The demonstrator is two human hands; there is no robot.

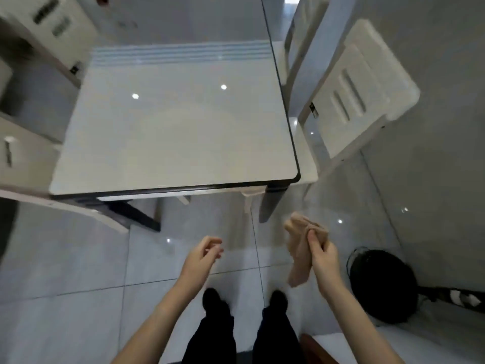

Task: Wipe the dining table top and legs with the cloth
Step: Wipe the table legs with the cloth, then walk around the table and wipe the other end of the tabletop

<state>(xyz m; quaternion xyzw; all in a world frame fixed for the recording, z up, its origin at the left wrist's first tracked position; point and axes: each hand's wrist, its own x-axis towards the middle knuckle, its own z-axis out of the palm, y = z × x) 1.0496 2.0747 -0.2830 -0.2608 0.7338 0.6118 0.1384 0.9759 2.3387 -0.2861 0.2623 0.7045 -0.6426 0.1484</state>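
The dining table point(173, 132) has a glossy white top with a dark rim and dark legs point(270, 206) at its near corners. I stand a step back from its near edge. My right hand point(321, 254) grips a beige cloth point(299, 248) that hangs bunched below the table's near right corner, close to the right leg. My left hand point(203, 256) hovers over the floor beside it, fingers loosely curled, holding nothing. Neither hand touches the table.
White chairs stand on both sides: one at the right point(359, 93), others at the left point(34, 27). A black round fan point(383, 287) lies on the floor at the right. My feet point(244, 303) stand on grey floor tiles.
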